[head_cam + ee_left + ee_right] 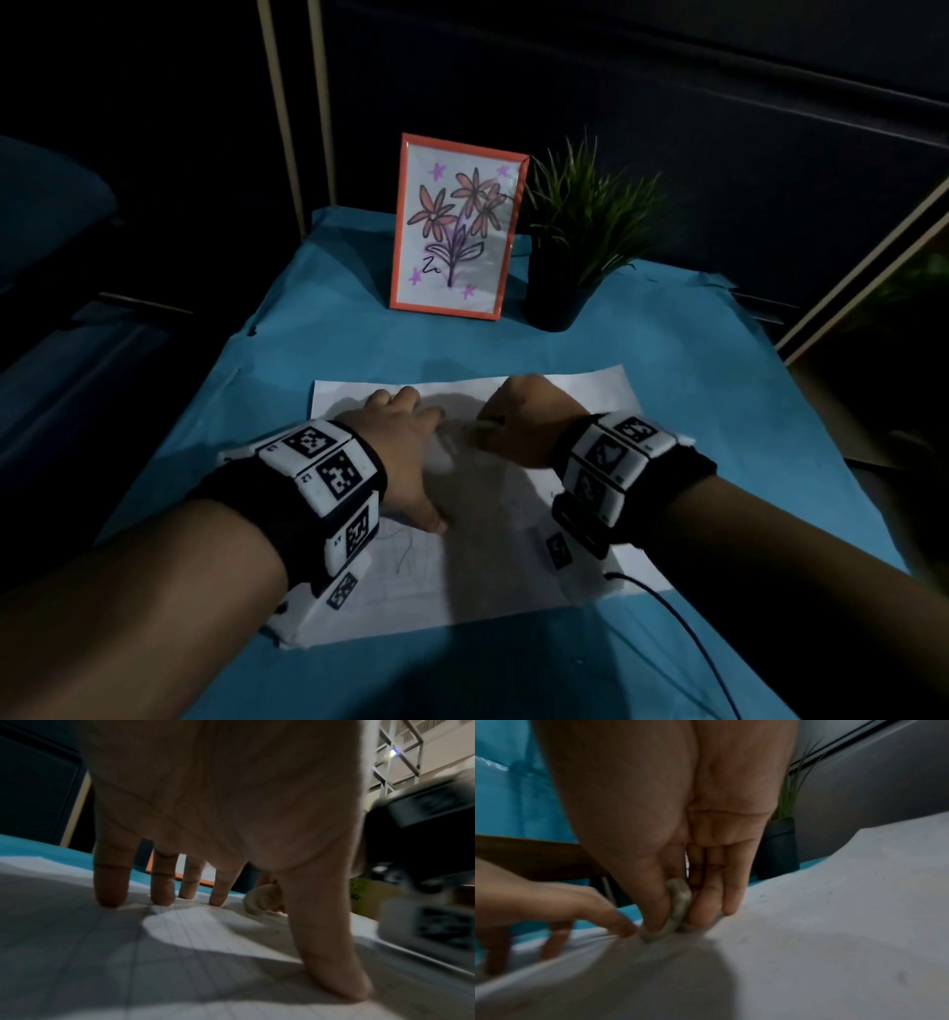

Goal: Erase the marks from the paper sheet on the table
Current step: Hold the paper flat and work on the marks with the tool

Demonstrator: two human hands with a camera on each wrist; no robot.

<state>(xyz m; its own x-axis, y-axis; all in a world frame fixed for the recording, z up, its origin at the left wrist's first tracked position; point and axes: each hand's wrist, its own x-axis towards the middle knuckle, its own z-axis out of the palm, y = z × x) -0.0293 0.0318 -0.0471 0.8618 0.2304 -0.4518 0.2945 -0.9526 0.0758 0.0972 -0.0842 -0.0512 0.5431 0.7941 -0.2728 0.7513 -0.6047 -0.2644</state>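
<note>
Mid-frame on counter: left hand (398, 442) splayed flat pinning paper sheet (580, 390); right hand (524, 421) pinches eraser (677, 908), rubbing.

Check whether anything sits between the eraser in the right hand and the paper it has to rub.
Nothing visible does. The right hand pinches the worn grey eraser, its lower edge directly on the white paper sheet; the left hand presses the sheet just beside it.

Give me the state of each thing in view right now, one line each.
paper sheet: flat on the table, faint marks remaining
eraser: pinched, pressed on the sheet
right hand: pinches the eraser
left hand: fingers spread, pressing the sheet
picture frame: upright
potted plant: upright beside the frame
</note>
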